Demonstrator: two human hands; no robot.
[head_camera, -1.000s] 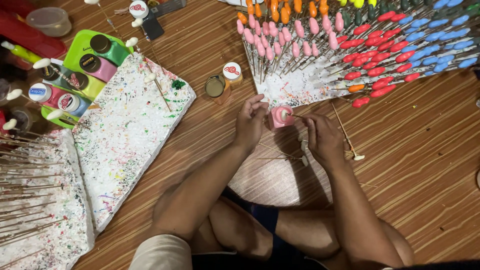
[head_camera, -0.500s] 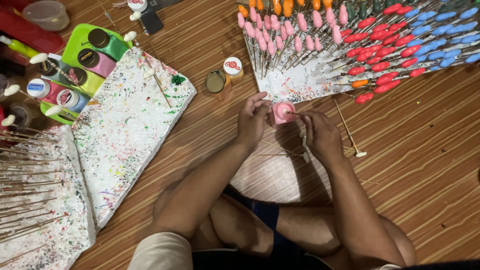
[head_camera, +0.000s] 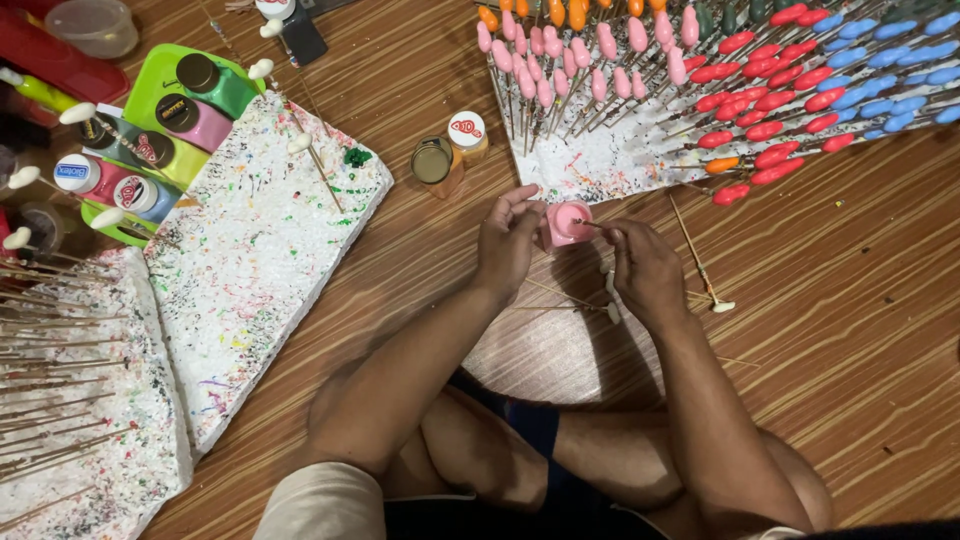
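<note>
A home craft spot on a wooden floor (head_camera: 850, 330), with paint bottles (head_camera: 190, 115) and paint-spattered foam boards (head_camera: 250, 270).

Wooden floor (head_camera: 850, 330) — foam boards (head_camera: 270, 250), paint jars (head_camera: 448, 155), loose sticks (head_camera: 695, 260).

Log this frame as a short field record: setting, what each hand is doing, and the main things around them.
setting: person seated cross-legged on a wooden floor, seen from above
left hand: holds a small open pink paint jar
right hand: holds a thin stick with its tip at the jar mouth
ahead: white foam board stuck with painted pieces on sticks, pink, red, blue
near jar: two small jars
left side: paint-spattered foam slab; green tray of paint bottles
</note>
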